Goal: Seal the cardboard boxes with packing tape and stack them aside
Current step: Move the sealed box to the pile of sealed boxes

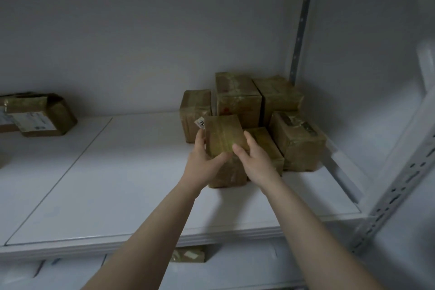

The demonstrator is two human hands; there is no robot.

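The left hand (203, 160) and right hand (255, 160) clamp the small brown cardboard box wrapped in glossy tape (222, 135) by opposite sides, thumbs on its near face. It looks light and stiff, but the tape is probably slick, so squeezing the side walls suits it. Both forearms reach forward. Another taped brown box (226, 173) sits directly beneath, with more taped boxes (239, 99) behind and to the right on the white metal shelf (117, 183).
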